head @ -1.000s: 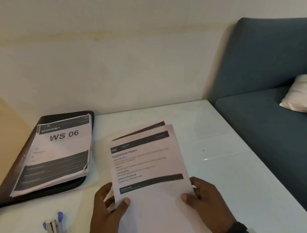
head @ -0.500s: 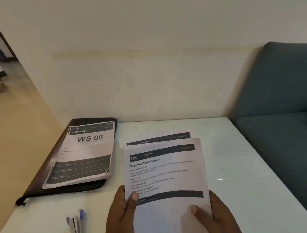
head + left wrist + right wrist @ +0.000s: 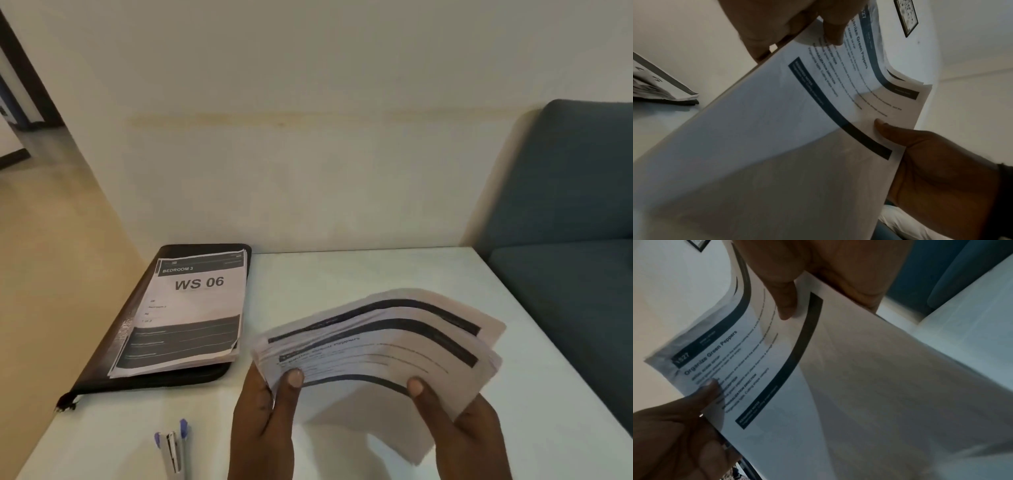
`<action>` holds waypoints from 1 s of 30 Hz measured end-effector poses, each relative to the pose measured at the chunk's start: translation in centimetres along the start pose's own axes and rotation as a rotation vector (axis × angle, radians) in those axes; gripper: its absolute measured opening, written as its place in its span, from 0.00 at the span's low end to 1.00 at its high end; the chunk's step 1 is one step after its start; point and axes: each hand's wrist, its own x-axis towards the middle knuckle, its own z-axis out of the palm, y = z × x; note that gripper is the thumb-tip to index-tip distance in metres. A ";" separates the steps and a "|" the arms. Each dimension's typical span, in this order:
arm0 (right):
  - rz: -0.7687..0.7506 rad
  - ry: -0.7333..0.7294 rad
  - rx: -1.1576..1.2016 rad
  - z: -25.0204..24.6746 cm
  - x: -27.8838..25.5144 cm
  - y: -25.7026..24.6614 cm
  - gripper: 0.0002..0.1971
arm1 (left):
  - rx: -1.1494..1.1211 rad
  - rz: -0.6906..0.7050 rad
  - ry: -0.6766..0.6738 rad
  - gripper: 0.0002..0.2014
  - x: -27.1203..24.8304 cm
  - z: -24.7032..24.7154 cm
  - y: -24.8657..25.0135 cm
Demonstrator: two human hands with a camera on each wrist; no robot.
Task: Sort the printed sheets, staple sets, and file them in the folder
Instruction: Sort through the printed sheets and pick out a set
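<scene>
So far I judge I am in the sorting stage: my left hand [image 3: 263, 414] and right hand [image 3: 469, 431] each pinch a side edge of a small set of printed sheets [image 3: 376, 346], thumbs on top, fingers curled underneath, the pages bowed above the white table [image 3: 342, 274]. Nearest me on the table, left of my hands, lies the stapler [image 3: 173, 448], untouched. Further off to the left, the black folder [image 3: 205, 248] lies shut under a stack headed "WS 06" [image 3: 191, 308]. So nothing seems filed yet; stapling this set and filing both piles remain.

My wrist views make the top page's title, "Organize Green Peppers", legible and show my thumbs pressing the paper; the head view blurs that title. Only the head view shows the stapler and the whole folder. The left wrist view catches a framed picture [image 3: 906, 17] on the wall.
</scene>
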 end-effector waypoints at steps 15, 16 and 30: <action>-0.241 -0.061 0.068 -1.9 0.3 -4.0 0.17 | 0.138 0.157 -0.095 0.12 0.8 -1.0 2.9; -0.257 -0.079 0.069 -1.9 0.3 -4.1 0.17 | 0.160 0.174 -0.094 0.10 0.9 -1.1 3.0; -0.115 -0.160 -0.015 -1.1 0.1 -2.2 0.12 | -0.225 -0.169 -0.244 0.25 0.4 -0.9 2.1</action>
